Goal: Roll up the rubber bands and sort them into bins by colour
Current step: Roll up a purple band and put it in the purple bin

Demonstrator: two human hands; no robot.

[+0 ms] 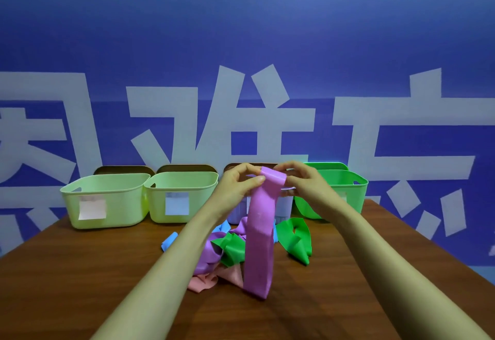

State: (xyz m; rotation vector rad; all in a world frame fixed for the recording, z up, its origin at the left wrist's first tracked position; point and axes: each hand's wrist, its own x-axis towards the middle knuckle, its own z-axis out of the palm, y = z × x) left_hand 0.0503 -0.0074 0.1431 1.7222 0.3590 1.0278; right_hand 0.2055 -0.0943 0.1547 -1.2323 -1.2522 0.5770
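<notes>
Pinches the top end of the purple band (261, 232) with left hand (239, 183) and right hand (304, 180), held close together above the far middle of the tabletop (93, 272), seemingly just beginning the roll. Lets the rest hang straight down, lower end resting on the wood beside the pile (227, 252) of green, pink, blue and purple bands. Risks losing the first turn if either pinch slackens, given how springy the rubber looks; risks winding crooked into a cone if turned unevenly; may drag neighbours out of the pile while taking up the tail. Could also drop it in the wrong bin, with labels too washed out to read. Works on brown wood grain, four bins (107, 200) along the far edge, facing a blue wall (241, 31) with large white characters.
</notes>
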